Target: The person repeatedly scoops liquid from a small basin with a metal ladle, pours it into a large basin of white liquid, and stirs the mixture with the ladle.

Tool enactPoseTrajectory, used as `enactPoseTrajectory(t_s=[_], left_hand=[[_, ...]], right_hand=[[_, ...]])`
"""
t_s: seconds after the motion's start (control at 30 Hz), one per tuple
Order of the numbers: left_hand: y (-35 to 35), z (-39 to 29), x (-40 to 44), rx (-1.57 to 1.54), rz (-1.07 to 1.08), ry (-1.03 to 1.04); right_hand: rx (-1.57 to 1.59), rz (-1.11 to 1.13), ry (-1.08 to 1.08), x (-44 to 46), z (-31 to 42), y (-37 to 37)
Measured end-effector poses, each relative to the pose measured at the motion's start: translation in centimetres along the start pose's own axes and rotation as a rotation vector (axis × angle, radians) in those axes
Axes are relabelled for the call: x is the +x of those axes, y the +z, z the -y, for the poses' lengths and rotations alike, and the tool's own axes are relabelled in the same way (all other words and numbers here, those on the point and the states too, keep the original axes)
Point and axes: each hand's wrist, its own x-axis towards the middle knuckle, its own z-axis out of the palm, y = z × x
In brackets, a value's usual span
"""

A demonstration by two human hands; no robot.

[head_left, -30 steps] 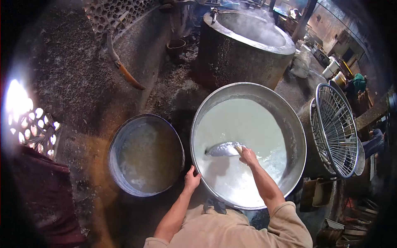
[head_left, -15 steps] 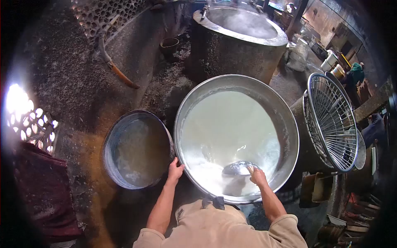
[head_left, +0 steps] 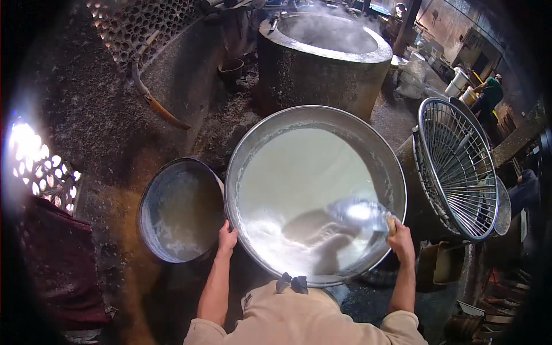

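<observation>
A wide metal basin [head_left: 235, 172] of milky white liquid [head_left: 305, 178] stands directly in front of me. My left hand [head_left: 227, 238] grips its rim at the near left side. In my right hand [head_left: 402, 240] is a shiny metal scoop [head_left: 359, 213], held by a short, pale handle at its right end. The scoop is blurred by motion and hangs over the right part of the liquid, casting a shadow on it. Froth and ripples show on the near side of the liquid. Left of the basin, close to my left hand, sits a smaller round tub [head_left: 150, 230] of cloudy liquid.
A steaming round vat [head_left: 322, 75] rises behind the basin. To the right, a large wire strainer [head_left: 460, 172] leans over a container. A curved wooden handle [head_left: 164, 109] juts from the left wall. Another person [head_left: 489, 95] bends over buckets at the far right.
My right hand has lifted the scoop from the liquid's near side and moved it right and slightly up in the view. My left hand stays on the rim.
</observation>
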Motion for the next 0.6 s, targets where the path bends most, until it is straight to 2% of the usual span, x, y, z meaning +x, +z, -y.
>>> enactPoseTrajectory(t_s=[0.07, 0.13, 0.2, 0.23, 0.27, 0.47, 0.6], left_hand=[[-0.2, 1.3, 1.0, 0.023, 0.031, 0.011], [-0.2, 2.7, 1.5, 0.043, 0.061, 0.020], [-0.3, 3.3, 1.9, 0.042, 0.021, 0.010], [-0.4, 3.0, 1.8, 0.040, 0.019, 0.013], [-0.4, 2.4, 1.5, 0.021, 0.032, 0.023], [-0.7, 2.5, 1.7, 0.102, 0.002, -0.003], [-1.1, 1.5, 1.4, 0.074, 0.063, -0.029]], right_hand=[[-0.097, -0.316, -0.200, 3.7, -3.1, 4.5], [-0.231, -0.210, 0.043, 7.6, -6.1, 8.6], [0.085, -0.068, 0.270, 8.1, -3.9, 9.9], [0.181, -0.047, 0.216, 7.9, -3.9, 10.9], [0.119, 0.022, 0.197, 8.3, -4.1, 12.1], [0.226, 0.128, 0.213, 4.8, -2.6, 18.2], [0.222, 0.226, 0.306, 2.2, -1.2, 22.0]])
